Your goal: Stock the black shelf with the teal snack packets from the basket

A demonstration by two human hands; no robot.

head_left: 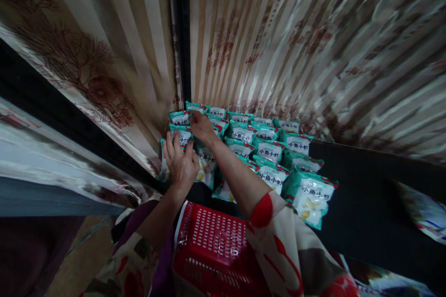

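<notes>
Several green and white snack bags (271, 148) with red corners stand in rows on a dark shelf (365, 195). My left hand (180, 161) lies with fingers stretched out on the front bag (205, 169) of the leftmost row. My right hand (199, 125) reaches further back and presses on a bag (180, 118) near the rear left corner; its fingers are curled against the bag's top edge. Both arms wear sleeves with a red and cream pattern.
A red perforated plastic basket (214, 246) sits below the shelf edge, between my arms. Striped paper with brown tree drawings (278, 46) lines the shelf's back and left walls. Another snack bag (423, 211) lies at the far right.
</notes>
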